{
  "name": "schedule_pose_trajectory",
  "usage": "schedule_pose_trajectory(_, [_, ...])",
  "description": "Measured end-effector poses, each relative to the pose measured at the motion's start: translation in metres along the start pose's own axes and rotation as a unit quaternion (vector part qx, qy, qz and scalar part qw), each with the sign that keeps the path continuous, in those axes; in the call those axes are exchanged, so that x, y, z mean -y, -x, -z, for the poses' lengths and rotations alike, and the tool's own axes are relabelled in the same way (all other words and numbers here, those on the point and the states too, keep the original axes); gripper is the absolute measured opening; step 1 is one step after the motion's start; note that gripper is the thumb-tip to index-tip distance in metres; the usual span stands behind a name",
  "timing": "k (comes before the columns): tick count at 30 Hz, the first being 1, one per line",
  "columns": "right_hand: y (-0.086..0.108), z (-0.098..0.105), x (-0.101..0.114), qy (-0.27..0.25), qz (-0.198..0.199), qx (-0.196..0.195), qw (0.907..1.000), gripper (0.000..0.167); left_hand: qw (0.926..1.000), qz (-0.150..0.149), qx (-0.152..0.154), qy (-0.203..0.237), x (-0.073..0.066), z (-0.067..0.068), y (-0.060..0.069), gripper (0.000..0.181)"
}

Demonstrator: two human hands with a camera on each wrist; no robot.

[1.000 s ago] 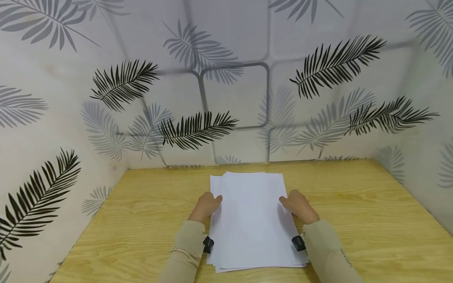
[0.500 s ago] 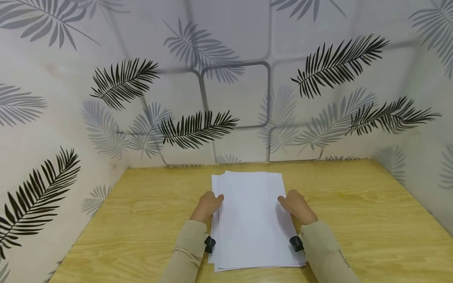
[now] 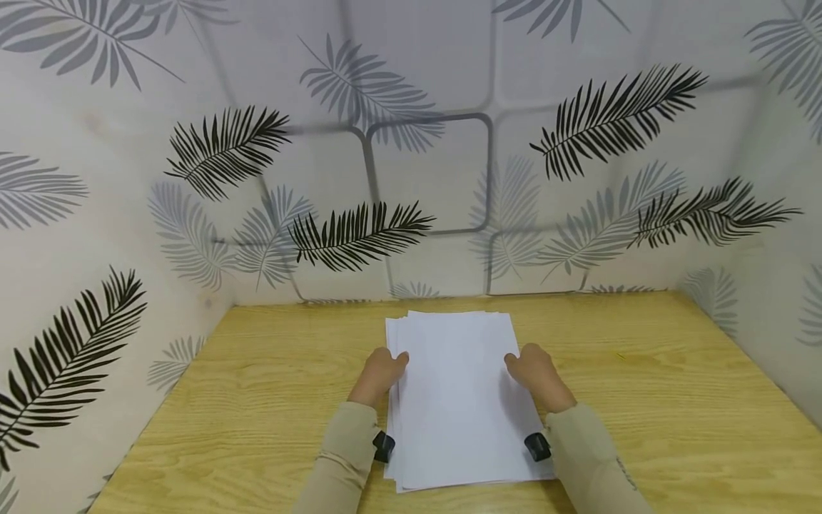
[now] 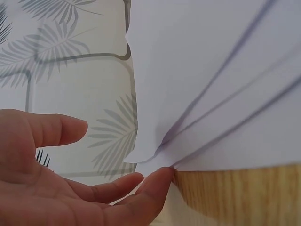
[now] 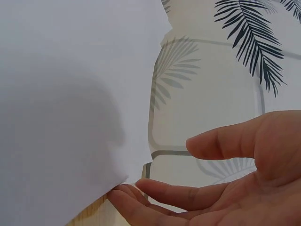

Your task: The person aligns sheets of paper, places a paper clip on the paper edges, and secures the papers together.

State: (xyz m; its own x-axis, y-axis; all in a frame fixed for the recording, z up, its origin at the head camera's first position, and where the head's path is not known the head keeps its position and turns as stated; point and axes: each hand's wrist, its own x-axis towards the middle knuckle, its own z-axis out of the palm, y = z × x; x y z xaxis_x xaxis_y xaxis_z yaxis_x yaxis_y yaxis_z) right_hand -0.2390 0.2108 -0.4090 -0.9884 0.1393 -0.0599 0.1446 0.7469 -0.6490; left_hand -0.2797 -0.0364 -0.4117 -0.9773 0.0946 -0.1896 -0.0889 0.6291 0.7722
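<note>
A stack of white paper sheets [image 3: 462,400] lies on the wooden table, its sheets slightly offset along the left side. At its left edge is my left hand [image 3: 377,375]; in the left wrist view the fingertips [image 4: 164,176] touch the fanned sheet edges [image 4: 221,94], with the thumb raised apart from them. My right hand [image 3: 538,375] is at the right edge. The right wrist view has its fingertips [image 5: 123,193] against the paper [image 5: 70,117], thumb also apart. Neither hand is curled round the paper.
The wooden table [image 3: 270,371] extends on both sides of the stack. Behind it and at both sides stand walls [image 3: 424,171] with a leaf pattern. A tiny yellow bit [image 3: 620,355] lies on the right of the table.
The protruding sheets on the left have shifted slightly right, and less of them shows beyond the stack. My left hand has moved a little right, my right hand slightly left.
</note>
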Motion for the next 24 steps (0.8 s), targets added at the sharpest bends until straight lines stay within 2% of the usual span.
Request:
schedule_pose_trajectory(9, [0.0013, -0.0014, -0.0022, -0.014, 0.002, 0.009, 0.9999, 0.041, 0.9981, 0.039, 0.000, 0.048, 0.0014, -0.0036, -0.0039, 0.062])
schedule_pose_trajectory(13, [0.0025, -0.0016, -0.0016, -0.015, 0.002, 0.009, 0.9998, 0.041, 0.9971, 0.047, -0.006, 0.060, 0.0023, -0.0060, -0.0055, 0.063])
schedule_pose_trajectory(20, [0.0002, -0.0024, -0.0024, -0.006, -0.003, -0.002, 1.0000, 0.047, 0.9978, 0.032, -0.025, 0.052, -0.0002, -0.0061, -0.0069, 0.055])
schedule_pose_trajectory(24, [-0.0008, -0.0018, -0.0025, -0.012, -0.013, 0.005, 0.9998, 0.050, 0.9965, 0.046, -0.025, 0.065, -0.0025, -0.0059, -0.0070, 0.054])
